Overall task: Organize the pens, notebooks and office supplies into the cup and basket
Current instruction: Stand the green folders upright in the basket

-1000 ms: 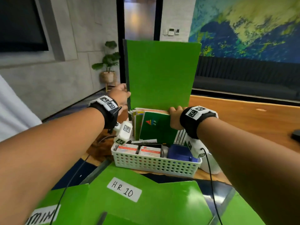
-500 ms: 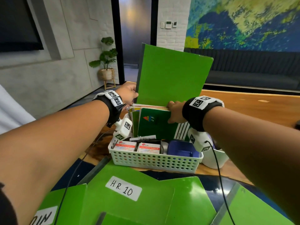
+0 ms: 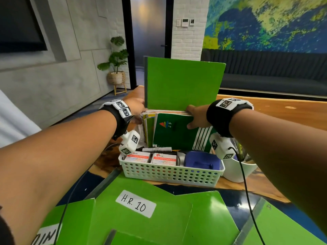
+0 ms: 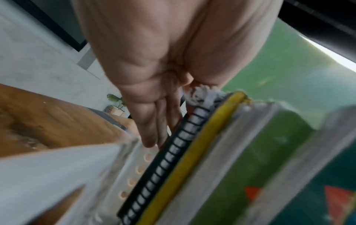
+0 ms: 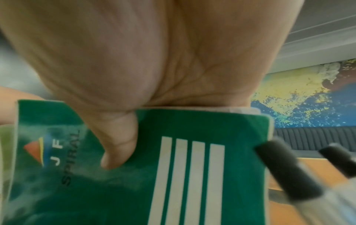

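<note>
A white perforated basket (image 3: 169, 174) (image 4: 134, 172) stands on the table with several notebooks on edge in it. A bright green folder (image 3: 182, 84) stands upright behind them. My left hand (image 3: 136, 107) is at the folder's lower left edge. Its fingers (image 4: 154, 121) lie straight along a spiral binding (image 4: 173, 159), just inside the basket wall. My right hand (image 3: 197, 117) grips the top of the dark green JF notebook (image 3: 173, 137) (image 5: 192, 175), with the thumb (image 5: 117, 146) on its cover. A white cup (image 3: 237, 170) with pens (image 5: 289, 172) stands to the right.
Two paper clip boxes (image 3: 136, 157), a marker (image 3: 156, 149) and a blue item (image 3: 201, 161) fill the basket's front. Green folders, one labelled H.R. 10 (image 3: 136, 203), lie in front of it. The wooden table (image 3: 283, 117) stretches right.
The green folder has come down behind the notebooks in the basket. My left hand has dropped with it to the spiral binding. My right hand stays on the notebooks' top.
</note>
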### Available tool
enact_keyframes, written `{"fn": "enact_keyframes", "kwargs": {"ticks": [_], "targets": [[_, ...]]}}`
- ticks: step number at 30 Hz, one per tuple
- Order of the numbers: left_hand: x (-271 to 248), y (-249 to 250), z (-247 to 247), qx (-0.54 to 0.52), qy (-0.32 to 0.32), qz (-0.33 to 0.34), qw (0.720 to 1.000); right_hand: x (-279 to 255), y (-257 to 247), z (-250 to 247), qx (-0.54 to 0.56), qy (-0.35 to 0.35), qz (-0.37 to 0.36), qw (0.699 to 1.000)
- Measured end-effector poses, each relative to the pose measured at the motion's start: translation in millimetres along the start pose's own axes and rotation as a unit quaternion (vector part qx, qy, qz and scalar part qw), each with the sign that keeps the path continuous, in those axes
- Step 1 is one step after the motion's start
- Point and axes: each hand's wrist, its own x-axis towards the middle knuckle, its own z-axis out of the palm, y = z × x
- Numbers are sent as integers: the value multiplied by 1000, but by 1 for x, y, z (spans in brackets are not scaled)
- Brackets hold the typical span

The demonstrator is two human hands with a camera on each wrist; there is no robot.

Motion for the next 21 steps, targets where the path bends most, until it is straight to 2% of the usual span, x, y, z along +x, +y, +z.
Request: {"fn": "enact_keyframes", "kwargs": {"ticks": [2, 3, 8, 12, 15, 16, 18, 21], "targets": [[3, -6, -1, -4, 6, -58, 998, 2, -1, 4, 1, 7, 11, 1000], [2, -4, -3, 26, 6, -63, 998, 4, -1, 5, -6, 13, 18, 1000], [-19, 8, -7, 219, -15, -32, 975, 10, -4, 9, -11, 19, 43, 999], [-46, 16, -17, 248, 39, 14, 968, 8, -4, 11, 24, 29, 43, 998], [-96, 11, -24, 306, 51, 40, 950, 8, -7, 13, 37, 37, 42, 998], [-115, 6, -28, 339, 31, 39, 940, 8, -8, 13, 42, 40, 40, 998], [-152, -11, -40, 389, -57, 15, 919, 8, -8, 14, 50, 50, 38, 997], [-195, -46, -57, 461, -213, -60, 859, 8, -10, 16, 54, 57, 39, 996]]}}
